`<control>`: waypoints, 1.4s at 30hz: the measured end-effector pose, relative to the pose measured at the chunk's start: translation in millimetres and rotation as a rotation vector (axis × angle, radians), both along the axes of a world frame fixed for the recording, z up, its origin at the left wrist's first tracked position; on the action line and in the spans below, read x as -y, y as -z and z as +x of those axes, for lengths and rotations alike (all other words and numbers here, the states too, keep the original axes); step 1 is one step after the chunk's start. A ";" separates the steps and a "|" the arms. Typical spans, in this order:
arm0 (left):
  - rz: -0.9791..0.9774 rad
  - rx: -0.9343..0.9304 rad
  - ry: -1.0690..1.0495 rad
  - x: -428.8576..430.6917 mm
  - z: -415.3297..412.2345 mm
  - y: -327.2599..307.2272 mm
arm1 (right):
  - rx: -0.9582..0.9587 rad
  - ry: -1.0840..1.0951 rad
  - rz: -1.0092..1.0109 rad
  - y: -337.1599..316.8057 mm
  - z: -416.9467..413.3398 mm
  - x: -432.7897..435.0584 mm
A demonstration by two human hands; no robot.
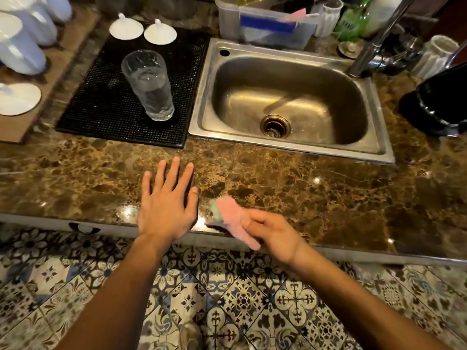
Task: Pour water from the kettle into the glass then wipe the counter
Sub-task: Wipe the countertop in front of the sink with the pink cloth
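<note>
With the glass (149, 87) left of the sink (290, 145) already watered, I clamp my right hand (271, 232) on the pink cloth (231, 218), left hand (166, 200) splayed, wiping remains

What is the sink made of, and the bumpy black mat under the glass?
The sink looks like brushed stainless steel: grey and softly shiny with dull reflections. The black mat under the glass is probably rubber or soft plastic, judging by its matte, gridded surface. The glass seems clear, textured glass.

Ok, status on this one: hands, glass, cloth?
Left hand open, flat over the counter. Right hand holds pink cloth at counter edge. Glass holds water, upright on black mat. Nothing blocking.
</note>
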State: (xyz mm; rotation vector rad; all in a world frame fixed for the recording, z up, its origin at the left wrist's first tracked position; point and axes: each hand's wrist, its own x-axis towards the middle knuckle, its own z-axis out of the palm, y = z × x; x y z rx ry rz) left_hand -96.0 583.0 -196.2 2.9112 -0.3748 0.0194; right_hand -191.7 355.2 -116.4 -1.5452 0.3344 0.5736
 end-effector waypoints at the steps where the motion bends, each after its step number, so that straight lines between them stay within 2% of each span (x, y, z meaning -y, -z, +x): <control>1: -0.002 -0.002 0.000 0.4 0.1 -0.5 | -0.081 0.126 0.175 -3.7 4.4 7.7; 3: -0.007 -0.012 -0.002 0.7 0.0 -2.0 | -0.088 0.323 0.415 -10.1 20.2 33.7; 5: -0.015 -0.024 -0.006 0.3 -0.4 -3.1 | 0.044 0.461 0.422 -20.8 43.5 59.5; 6: -0.024 -0.032 -0.006 0.6 -0.7 -3.8 | 0.136 0.506 0.281 -24.4 54.8 69.2; 8: -0.038 -0.044 -0.002 1.3 -0.4 -5.2 | 0.295 0.539 -0.164 -22.0 74.7 79.4; 10: -0.045 -0.047 0.000 1.5 0.0 -5.6 | 0.367 0.465 -0.453 -10.5 90.0 77.0; 15: -0.025 -0.045 0.010 -0.9 -0.6 -4.2 | 0.371 0.255 -0.674 24.2 115.9 39.9; 17: -0.026 -0.049 0.016 -0.7 -0.5 -4.3 | 0.424 0.222 -0.699 29.8 125.6 21.4; 21: -0.053 -0.055 -0.017 0.3 -0.9 -5.6 | 0.397 0.059 -0.684 32.1 131.4 -13.4; 24: -0.102 -0.051 -0.042 0.2 -3.1 -7.4 | 0.378 -0.050 -0.527 23.0 117.1 -34.7; 26: -0.121 -0.036 -0.058 0.2 -4.3 -8.5 | 0.275 -0.052 -0.232 18.0 98.5 -48.8; 28: -0.128 -0.016 -0.065 -0.2 -5.3 -8.3 | 0.109 0.045 0.074 16.6 82.7 -61.1; 32: -0.151 -0.019 -0.068 -0.7 -5.7 -8.0 | -0.223 0.404 0.559 17.5 70.0 -62.6; 34: -0.158 -0.008 -0.059 -0.7 -5.9 -8.8 | -0.303 0.490 0.679 17.5 66.5 -58.0; 37: -0.165 0.005 -0.042 -0.6 -6.4 -11.3 | -0.335 0.598 0.753 16.8 66.6 -50.2; 42: -0.161 -0.009 -0.027 0.9 -5.6 -12.7 | -0.187 0.760 0.921 3.3 66.8 -7.3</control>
